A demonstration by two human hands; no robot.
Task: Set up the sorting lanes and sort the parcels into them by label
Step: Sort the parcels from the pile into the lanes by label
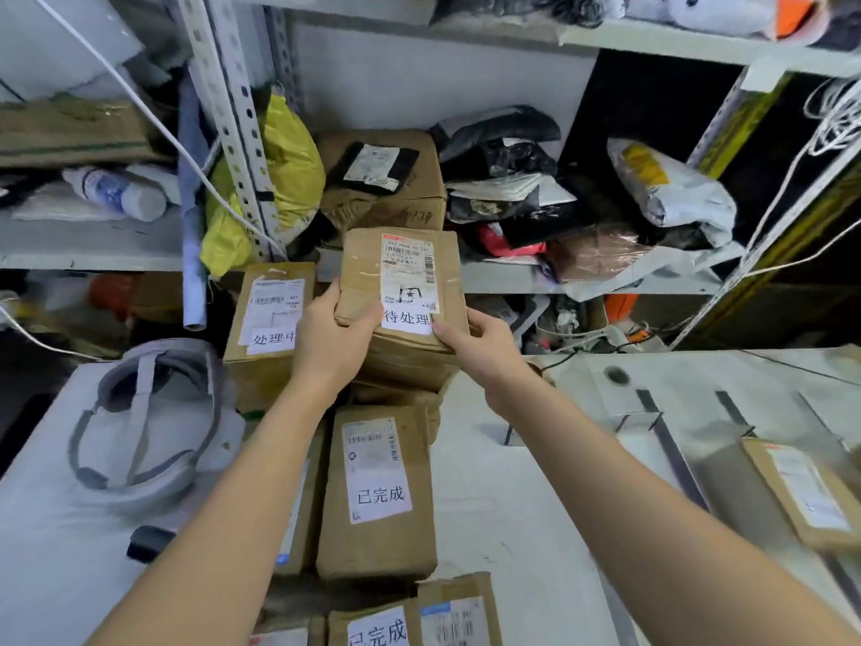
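Observation:
I hold a brown cardboard parcel [368,268] labelled 待处理 with both hands, tilted up above a stack of boxes at centre. My left hand [333,340] grips its lower left edge and my right hand [480,347] its lower right corner. To its left stands a parcel labelled 处理中 [265,319]. In front lies a flat parcel labelled 已完成 [377,491]. More labelled parcels [414,617] sit at the bottom edge. Black tape strips [675,454] mark lanes on the white table at right, with one flat parcel [806,491] lying in a lane.
A grey headset [144,421] rests on the white surface at left. Metal shelves [512,277] behind hold a yellow bag [284,170], a brown box [386,179], black and white mailer bags [671,188], and a bottle [116,193]. White cables hang at both sides.

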